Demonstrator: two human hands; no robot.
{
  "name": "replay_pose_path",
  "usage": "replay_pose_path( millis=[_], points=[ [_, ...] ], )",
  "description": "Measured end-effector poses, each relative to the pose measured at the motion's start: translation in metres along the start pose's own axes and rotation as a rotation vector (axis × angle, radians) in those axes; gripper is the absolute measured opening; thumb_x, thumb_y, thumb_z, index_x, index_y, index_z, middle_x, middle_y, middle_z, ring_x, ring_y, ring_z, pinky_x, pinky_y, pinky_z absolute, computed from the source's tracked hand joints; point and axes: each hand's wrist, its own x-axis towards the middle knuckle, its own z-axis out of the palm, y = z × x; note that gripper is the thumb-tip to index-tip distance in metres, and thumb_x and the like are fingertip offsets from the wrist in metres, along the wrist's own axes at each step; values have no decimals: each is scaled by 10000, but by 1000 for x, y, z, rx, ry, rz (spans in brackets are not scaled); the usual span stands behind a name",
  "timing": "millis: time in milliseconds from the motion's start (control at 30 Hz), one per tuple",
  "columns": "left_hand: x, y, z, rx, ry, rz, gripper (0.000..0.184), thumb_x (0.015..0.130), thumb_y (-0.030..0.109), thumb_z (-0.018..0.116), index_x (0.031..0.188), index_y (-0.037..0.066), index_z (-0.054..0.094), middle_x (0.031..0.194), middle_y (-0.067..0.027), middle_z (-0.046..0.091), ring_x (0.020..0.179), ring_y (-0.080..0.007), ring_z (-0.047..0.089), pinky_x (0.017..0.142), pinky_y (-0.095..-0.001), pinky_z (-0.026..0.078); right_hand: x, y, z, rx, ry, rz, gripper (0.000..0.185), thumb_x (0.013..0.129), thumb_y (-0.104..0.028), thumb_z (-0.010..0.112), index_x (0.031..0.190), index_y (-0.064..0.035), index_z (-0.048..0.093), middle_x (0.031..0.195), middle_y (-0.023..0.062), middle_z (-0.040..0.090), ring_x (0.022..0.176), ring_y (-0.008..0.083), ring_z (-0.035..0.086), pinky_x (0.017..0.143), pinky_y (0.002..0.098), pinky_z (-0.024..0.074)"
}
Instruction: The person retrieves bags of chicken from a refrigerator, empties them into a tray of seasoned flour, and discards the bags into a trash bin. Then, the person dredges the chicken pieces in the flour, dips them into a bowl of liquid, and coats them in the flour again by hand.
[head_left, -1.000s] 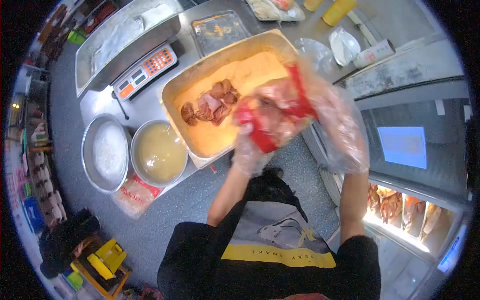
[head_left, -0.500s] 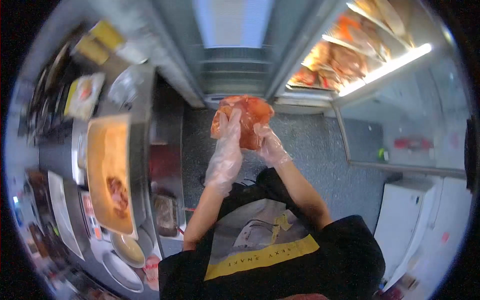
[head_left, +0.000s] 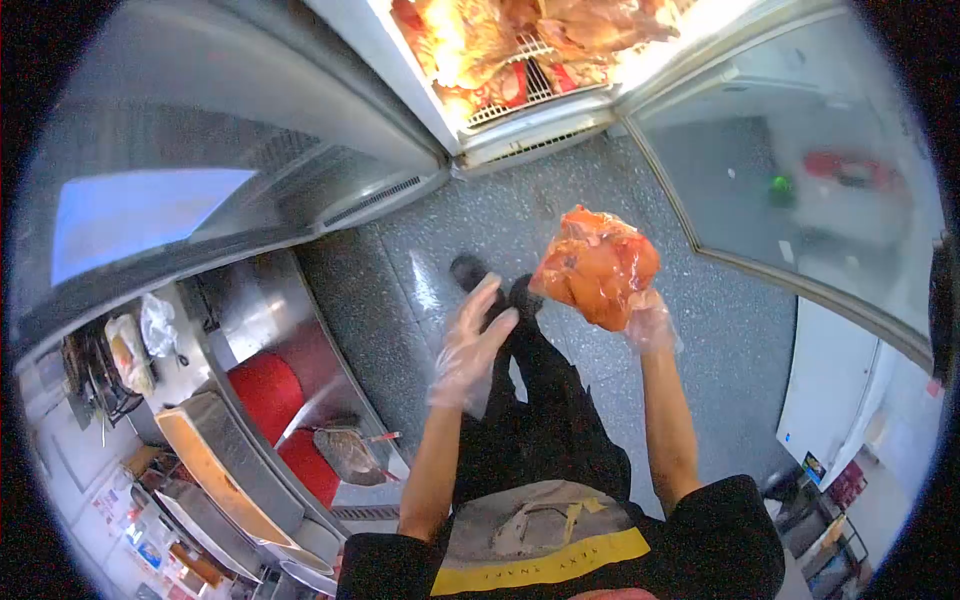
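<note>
My right hand (head_left: 650,318), in a clear plastic glove, grips a clear bag of reddish-orange raw meat (head_left: 598,268) by its lower right side. The bag is held up above the floor, and my fingers are partly hidden behind it. My left hand (head_left: 474,335), gloved the same way, is apart from the bag with its fingers spread and nothing in them. Beyond the bag, a lit refrigerator (head_left: 535,145) stands open, with bags of similar meat (head_left: 600,25) on its wire shelves.
The refrigerator's glass door (head_left: 740,170) is swung out to the right. Another glass-fronted cabinet (head_left: 270,190) stands closed at left. Along the left counter sits a long orange-lined tub (head_left: 225,475); a basin (head_left: 350,455) lies lower down. A white cabinet (head_left: 830,385) is at right.
My view has turned right, bringing the open refrigerator ahead of me. My left hand has let go of the bagged meat and moved away; my right hand alone carries it, further right.
</note>
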Motion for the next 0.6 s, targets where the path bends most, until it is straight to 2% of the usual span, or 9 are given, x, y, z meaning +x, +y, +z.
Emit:
replay_pose_path(
  millis=[100, 133, 200, 300, 367, 400, 500, 567, 600],
  points=[
    [67, 0, 42, -341, -158, -237, 693, 821, 175, 769, 1413, 40, 435, 1410, -136, 492, 1302, -238, 470, 1102, -378, 364, 29, 9, -46, -73, 78, 144, 639, 767, -111, 727, 1352, -57, 474, 1200, 109, 626, 1073, 210, 625, 878, 348, 545],
    [88, -9, 51, -338, -158, -243, 693, 821, 175, 769, 1413, 40, 435, 1410, -136, 492, 1302, -238, 470, 1102, -378, 364, 45, 16, -65, -107, 168, 249, 668, 773, -113, 742, 1375, -61, 457, 1223, 115, 618, 1099, 209, 618, 900, 348, 537],
    [133, -38, 64, -312, -352, -292, 731, 758, 81, 809, 1394, 51, 450, 1343, -112, 542, 1232, -223, 527, 1047, -371, 425, 68, 11, -41, -204, 117, 210, 671, 776, -89, 738, 1384, -70, 454, 1233, 100, 615, 1111, 200, 611, 912, 341, 529],
    [189, -97, 74, -400, -278, -307, 773, 701, 53, 833, 1372, 58, 449, 1280, -79, 573, 1171, -234, 579, 987, -387, 490, 127, 8, -47, -282, 23, 213, 652, 794, -53, 721, 1389, -70, 455, 1262, 62, 599, 1165, 187, 576, 971, 340, 490],
    [212, -134, 86, -379, -157, -378, 807, 676, 31, 841, 1378, 62, 444, 1263, -78, 583, 1161, -226, 583, 974, -370, 504, 182, 22, -76, -474, -117, 63, 683, 801, -59, 721, 1416, -73, 423, 1269, 59, 596, 1176, 189, 567, 1008, 349, 460],
    [234, -157, 93, -366, -146, -276, 783, 697, 14, 829, 1377, 52, 443, 1263, -81, 584, 1170, -210, 574, 987, -358, 495, 212, 16, -89, -477, -134, 50, 683, 801, -59, 721, 1416, -73, 423, 1269, 59, 596, 1176, 189, 567, 1008, 349, 460],
    [255, -194, 101, -200, -51, -254, 812, 717, -20, 812, 1413, 25, 397, 1280, -89, 580, 1179, -200, 568, 1012, -340, 477, 243, 36, -122, -498, -96, 215, 683, 799, -58, 722, 1413, -74, 423, 1282, 78, 587, 1173, 193, 570, 1028, 355, 442],
    [271, -193, 119, -339, -48, -174, 874, 714, 19, 830, 1449, 9, 357, 1287, -86, 578, 1170, -198, 570, 1008, -341, 476, 273, 40, -157, -368, -71, 178, 682, 795, -66, 735, 1406, -81, 432, 1266, 77, 595, 1148, 196, 584, 1003, 357, 464],
    [271, -200, 123, -323, -34, -140, 842, 728, 99, 843, 1436, 1, 399, 1249, -99, 604, 1127, -196, 597, 992, -345, 484, 278, 38, -178, -308, -3, 284, 737, 743, -93, 757, 1400, -57, 425, 1278, 78, 583, 1132, 225, 593, 982, 382, 493]
  ],
)
